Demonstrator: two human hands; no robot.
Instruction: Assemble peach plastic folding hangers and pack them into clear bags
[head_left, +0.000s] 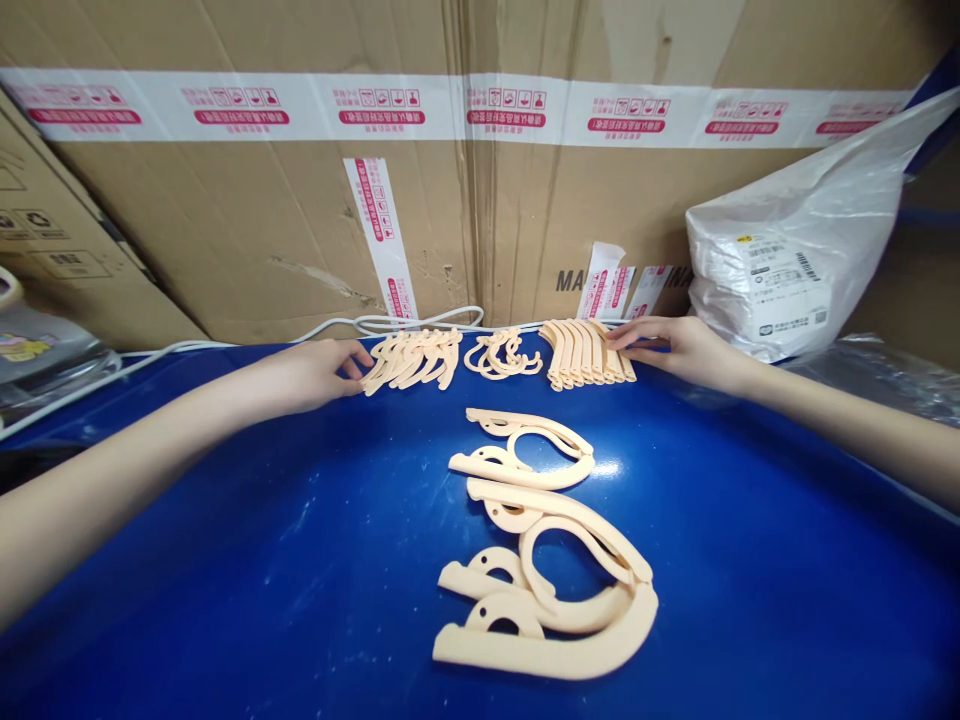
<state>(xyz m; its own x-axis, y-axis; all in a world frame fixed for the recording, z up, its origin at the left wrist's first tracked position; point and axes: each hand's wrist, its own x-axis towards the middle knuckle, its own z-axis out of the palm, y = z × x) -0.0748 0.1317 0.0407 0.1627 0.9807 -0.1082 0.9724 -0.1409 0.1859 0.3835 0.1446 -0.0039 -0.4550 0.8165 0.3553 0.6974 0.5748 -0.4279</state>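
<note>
Both arms reach across a blue table [300, 560]. My left hand [319, 372] rests at the left end of a fanned pile of cream plastic hook pieces [416, 358], fingertips touching it. My right hand [675, 347] lies with fingers stretched against the right side of a tidy row of curved cream strips [585, 352]. Between the two piles sits a small heap of thin hook parts [501, 355]. Closer to me, several larger cream hooks [547, 570] lie loosely overlapped in the middle of the table.
Large taped cardboard boxes [300, 200] form a wall behind the table. A white cable [225, 345] runs along the back edge. A clear plastic bag with a label [787, 270] stands at the back right. Some equipment [37, 350] sits at the far left.
</note>
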